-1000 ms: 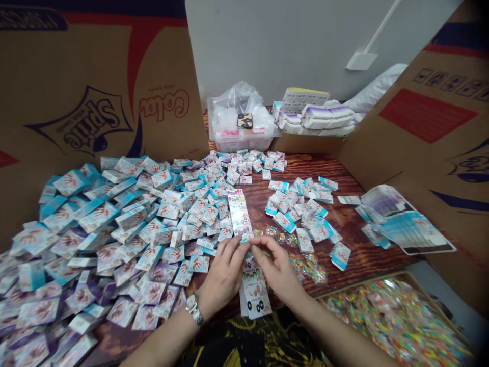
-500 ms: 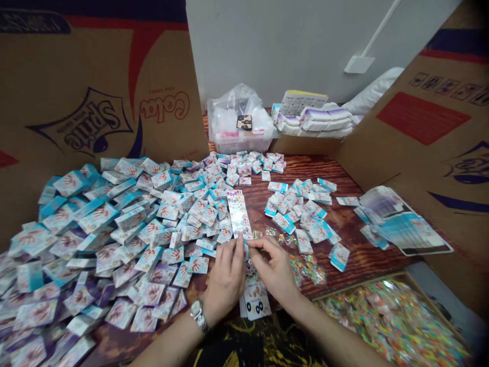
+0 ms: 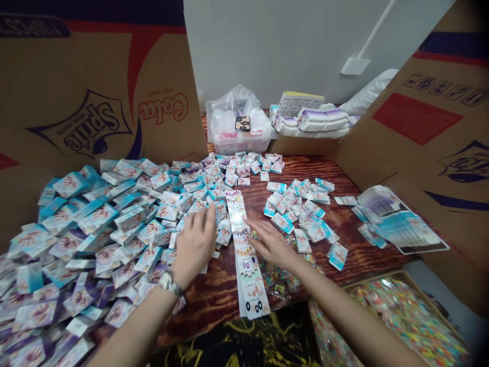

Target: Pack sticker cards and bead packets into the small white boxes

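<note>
- Bare wood of the bench (image 3: 206, 321) shows below the left hand (image 3: 194, 244), a free lane between the packets and the near edge.
- A long strip of printed cards (image 3: 244, 255) lies flat between the hands.
- A deep heap of packets (image 3: 87, 224) blocks the left side, touching the left hand.
- A looser cluster of packets (image 3: 301, 214) lies beyond the right hand (image 3: 271, 244), with wood showing through its gaps.
- Upright cardboard sheets (image 3: 95, 102) wall the left; another (image 3: 412, 137) walls the right.
- A plastic tub (image 3: 239, 127) stands at the far end.
- A tray of colourful packets (image 3: 393, 316) sits beyond the near right edge.

Left hand (image 3: 194, 245) and right hand (image 3: 272, 244) apart, palms down (both open, fingers spread)
</note>
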Available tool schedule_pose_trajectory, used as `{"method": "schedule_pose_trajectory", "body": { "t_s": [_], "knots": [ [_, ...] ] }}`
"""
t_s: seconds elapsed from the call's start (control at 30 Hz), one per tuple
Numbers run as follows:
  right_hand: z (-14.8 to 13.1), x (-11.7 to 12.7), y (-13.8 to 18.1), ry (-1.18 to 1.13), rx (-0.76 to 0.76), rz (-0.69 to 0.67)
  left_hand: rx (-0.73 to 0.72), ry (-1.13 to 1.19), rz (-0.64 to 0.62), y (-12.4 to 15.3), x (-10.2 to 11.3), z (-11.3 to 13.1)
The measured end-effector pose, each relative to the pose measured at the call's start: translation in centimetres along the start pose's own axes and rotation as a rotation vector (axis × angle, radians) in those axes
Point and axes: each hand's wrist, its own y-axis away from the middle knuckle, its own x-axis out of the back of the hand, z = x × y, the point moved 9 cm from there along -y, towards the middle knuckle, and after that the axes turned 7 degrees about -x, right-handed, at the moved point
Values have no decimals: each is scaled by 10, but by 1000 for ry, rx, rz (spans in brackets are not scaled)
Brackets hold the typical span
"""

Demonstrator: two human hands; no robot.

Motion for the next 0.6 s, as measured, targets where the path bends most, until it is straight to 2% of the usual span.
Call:
{"method": "schedule_pose_trajectory", "body": {
  "t_s": [0.1, 0.2, 0.3, 0.4, 0.5, 0.6],
  "knots": [
    [18, -23, -21, 242, 104, -190, 45, -96, 71, -19, 20, -26],
    [26, -45, -27, 384, 164, -319, 10, -51, 121, -20, 28, -22],
    [26, -55, -22, 449, 203, -322, -41, 103, 143, -3, 22, -2],
    [23, -54, -16, 468, 219, -241, -12, 359, 117, 18, 11, 16],
    [20, -51, -12, 447, 233, -137, 100, 768, -77, 36, -11, 36],
    [14, -35, -9, 378, 213, 0, 316, 1319, -449, 61, -41, 72]
  ]
}}
